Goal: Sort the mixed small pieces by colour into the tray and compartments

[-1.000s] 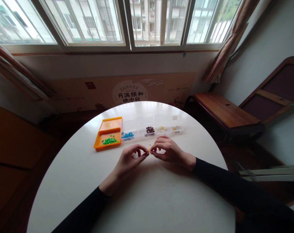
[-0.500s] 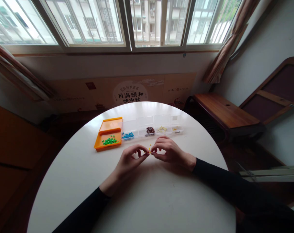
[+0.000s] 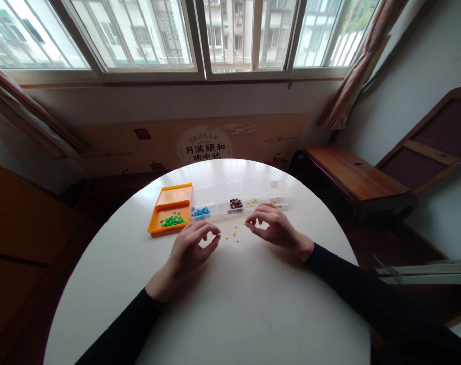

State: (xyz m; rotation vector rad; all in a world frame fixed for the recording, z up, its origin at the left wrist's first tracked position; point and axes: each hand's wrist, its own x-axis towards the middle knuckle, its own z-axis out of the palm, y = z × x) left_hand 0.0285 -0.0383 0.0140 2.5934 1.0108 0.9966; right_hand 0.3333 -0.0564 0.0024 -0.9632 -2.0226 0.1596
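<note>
My left hand (image 3: 190,248) rests on the white round table (image 3: 222,314), its fingers curled and thumb and forefinger pinched together; what is in the pinch is too small to see. To the right, my right hand (image 3: 276,228) hovers low, and a tiny yellow piece (image 3: 245,223) shows at its pinched fingertips. A few loose yellow pieces (image 3: 234,233) lie on the table between the two hands. Just beyond them stands a clear compartment box (image 3: 222,193) holding blue pieces (image 3: 201,211), dark red pieces (image 3: 236,203), pale yellow pieces (image 3: 254,201) and yellow pieces (image 3: 275,201).
An orange tray (image 3: 172,195) with green pieces (image 3: 172,221) sits left of the clear box. A wooden bench (image 3: 352,175) stands off the table's right side. A printed cardboard panel (image 3: 203,144) leans under the windows.
My hands, which met in a pinch on a yellow piece at the middle, have drawn apart. The left went back and left, the right up and right. Loose yellow pieces now lie between them.
</note>
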